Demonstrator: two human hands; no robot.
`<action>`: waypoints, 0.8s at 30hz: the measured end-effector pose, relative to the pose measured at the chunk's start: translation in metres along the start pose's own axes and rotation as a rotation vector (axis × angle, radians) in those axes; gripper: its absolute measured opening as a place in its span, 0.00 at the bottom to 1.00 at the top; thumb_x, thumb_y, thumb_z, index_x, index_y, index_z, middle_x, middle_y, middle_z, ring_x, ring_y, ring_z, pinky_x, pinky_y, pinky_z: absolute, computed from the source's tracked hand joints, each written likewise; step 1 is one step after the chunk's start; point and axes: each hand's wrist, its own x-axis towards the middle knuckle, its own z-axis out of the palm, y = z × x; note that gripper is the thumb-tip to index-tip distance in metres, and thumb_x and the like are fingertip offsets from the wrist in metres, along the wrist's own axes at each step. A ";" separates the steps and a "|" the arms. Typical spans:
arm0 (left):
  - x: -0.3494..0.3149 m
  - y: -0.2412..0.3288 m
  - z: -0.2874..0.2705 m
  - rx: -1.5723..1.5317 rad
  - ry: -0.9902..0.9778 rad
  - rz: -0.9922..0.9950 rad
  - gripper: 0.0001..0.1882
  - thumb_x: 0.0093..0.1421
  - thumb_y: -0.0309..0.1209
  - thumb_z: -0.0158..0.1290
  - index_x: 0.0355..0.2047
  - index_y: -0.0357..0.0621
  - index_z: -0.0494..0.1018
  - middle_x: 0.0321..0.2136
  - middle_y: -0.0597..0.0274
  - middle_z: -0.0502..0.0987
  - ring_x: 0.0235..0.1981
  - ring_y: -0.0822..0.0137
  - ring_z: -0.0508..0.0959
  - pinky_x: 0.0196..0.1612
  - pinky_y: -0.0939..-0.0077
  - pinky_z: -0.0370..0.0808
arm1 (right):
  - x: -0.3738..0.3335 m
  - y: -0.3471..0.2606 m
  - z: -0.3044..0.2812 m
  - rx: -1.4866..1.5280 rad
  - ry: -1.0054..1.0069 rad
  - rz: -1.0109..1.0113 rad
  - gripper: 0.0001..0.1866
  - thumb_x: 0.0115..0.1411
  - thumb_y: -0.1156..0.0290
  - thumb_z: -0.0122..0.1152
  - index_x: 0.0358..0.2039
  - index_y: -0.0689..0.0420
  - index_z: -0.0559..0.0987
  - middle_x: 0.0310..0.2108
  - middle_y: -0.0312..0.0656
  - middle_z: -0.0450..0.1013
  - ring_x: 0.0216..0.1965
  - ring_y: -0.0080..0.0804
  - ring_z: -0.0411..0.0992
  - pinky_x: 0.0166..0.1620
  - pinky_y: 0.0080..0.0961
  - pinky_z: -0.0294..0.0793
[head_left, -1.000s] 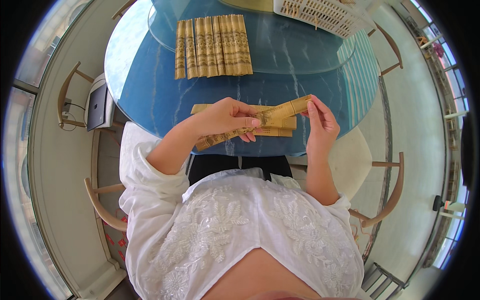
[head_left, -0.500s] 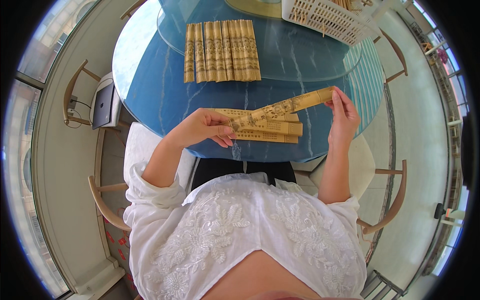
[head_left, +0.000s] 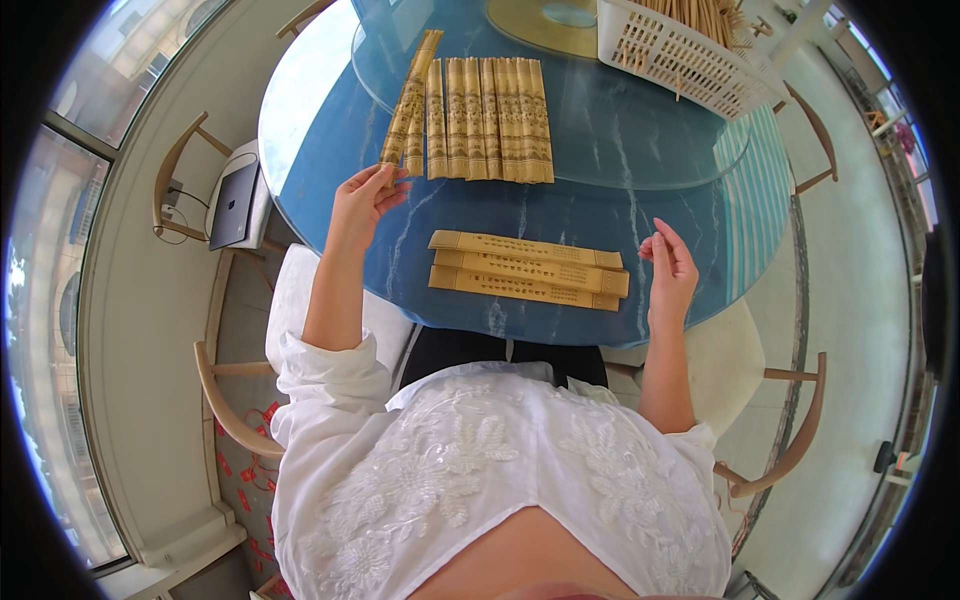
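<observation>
My left hand (head_left: 368, 208) is closed with thumb and fingers on the lower end of a long, narrow, brown printed paper sleeve (head_left: 409, 105). That sleeve tilts at the left end of a row of filled-looking matching sleeves (head_left: 490, 120), partly covering the leftmost one. Nothing is in my right hand (head_left: 672, 275); it hovers with loosely bent fingers, thumb and forefinger apart, right of a small fanned stack. Three flat paper sleeves (head_left: 528, 268) show in this stack near the table's front edge, their lettered sides up.
A white slatted plastic basket (head_left: 690, 62) full of thin wooden sticks (head_left: 690, 18) stands at the back right on a glass turntable (head_left: 640, 165). The round blue marbled table (head_left: 400, 285) has chairs around it. A laptop (head_left: 234, 205) lies on a seat at left.
My left hand has carried the sleeve forward and left to the row. My right hand has let go of the sleeve's other end and dropped slightly. The fanned stack is now uncovered.
</observation>
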 end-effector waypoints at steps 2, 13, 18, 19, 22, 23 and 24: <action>0.008 -0.003 0.000 0.003 0.069 0.035 0.17 0.63 0.34 0.56 0.46 0.31 0.74 0.39 0.52 0.80 0.37 0.64 0.81 0.39 0.74 0.79 | -0.003 0.015 0.002 -0.019 -0.027 -0.013 0.12 0.65 0.76 0.54 0.48 0.63 0.79 0.31 0.35 0.75 0.31 0.19 0.72 0.38 0.16 0.73; 0.051 -0.021 -0.018 0.138 0.092 -0.070 0.17 0.61 0.34 0.58 0.45 0.32 0.74 0.36 0.57 0.79 0.36 0.67 0.80 0.38 0.77 0.79 | 0.003 0.022 -0.001 -0.076 -0.127 -0.040 0.11 0.65 0.77 0.54 0.47 0.63 0.79 0.31 0.36 0.75 0.32 0.18 0.72 0.38 0.15 0.73; 0.057 -0.005 -0.004 0.082 -0.047 -0.176 0.24 0.61 0.35 0.59 0.51 0.31 0.69 0.40 0.55 0.78 0.40 0.64 0.80 0.44 0.71 0.81 | 0.015 0.010 0.005 -0.145 -0.176 -0.014 0.13 0.65 0.76 0.55 0.49 0.62 0.79 0.34 0.37 0.76 0.35 0.20 0.74 0.41 0.16 0.75; 0.060 -0.001 -0.004 0.083 -0.092 -0.207 0.25 0.61 0.35 0.59 0.52 0.31 0.68 0.41 0.55 0.78 0.41 0.63 0.80 0.45 0.69 0.81 | 0.017 0.007 0.010 -0.167 -0.206 0.008 0.13 0.65 0.76 0.55 0.49 0.61 0.78 0.35 0.37 0.76 0.36 0.20 0.74 0.42 0.17 0.75; 0.067 0.002 -0.005 0.096 -0.179 -0.276 0.25 0.61 0.35 0.59 0.52 0.31 0.67 0.43 0.52 0.77 0.43 0.61 0.80 0.47 0.66 0.81 | 0.027 0.005 0.023 -0.227 -0.363 0.078 0.18 0.64 0.71 0.58 0.54 0.60 0.74 0.41 0.41 0.76 0.43 0.26 0.76 0.48 0.20 0.76; 0.070 0.002 -0.004 0.102 -0.199 -0.296 0.24 0.61 0.34 0.59 0.52 0.31 0.67 0.43 0.52 0.77 0.43 0.60 0.80 0.47 0.66 0.81 | 0.030 0.006 0.032 -0.242 -0.412 0.094 0.21 0.64 0.69 0.59 0.56 0.61 0.72 0.42 0.42 0.76 0.44 0.28 0.76 0.48 0.21 0.76; 0.070 0.003 -0.005 0.099 -0.217 -0.318 0.24 0.61 0.34 0.59 0.52 0.31 0.67 0.44 0.51 0.77 0.43 0.60 0.80 0.47 0.66 0.81 | 0.034 0.007 0.044 -0.257 -0.465 0.112 0.24 0.63 0.68 0.60 0.57 0.63 0.70 0.44 0.44 0.76 0.45 0.29 0.76 0.49 0.22 0.76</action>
